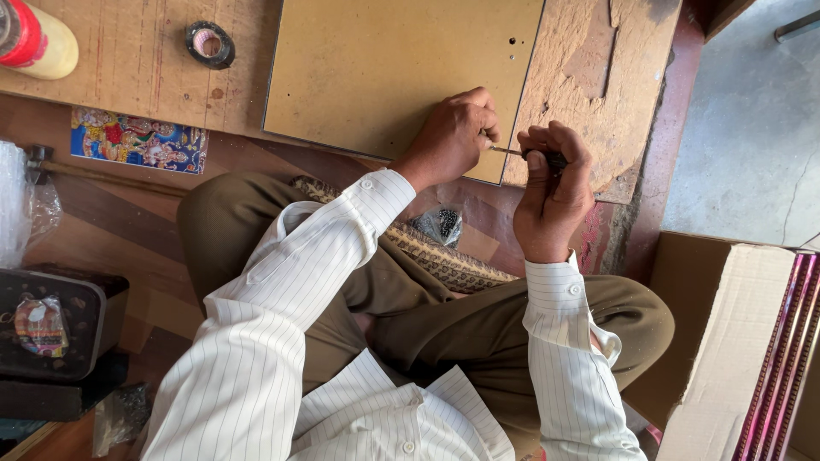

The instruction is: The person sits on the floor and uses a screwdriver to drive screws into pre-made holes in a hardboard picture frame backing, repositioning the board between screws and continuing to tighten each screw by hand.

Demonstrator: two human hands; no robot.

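My left hand [451, 137] rests on the near right corner of a tan hardboard panel [384, 68], fingers curled near the panel's edge. My right hand [553, 192] grips a black-handled screwdriver [534, 155] whose metal shaft points left toward the left hand's fingertips at the panel's edge. What the left fingers pinch is hidden. I sit cross-legged in a white striped shirt and olive trousers.
A roll of black tape [209, 44] and a yellow bottle with a red cap [36, 41] lie on the worn board at upper left. A colourful picture card [138, 141] lies near my knee. A cardboard box [726, 333] stands at right, a dark tray [55, 324] at left.
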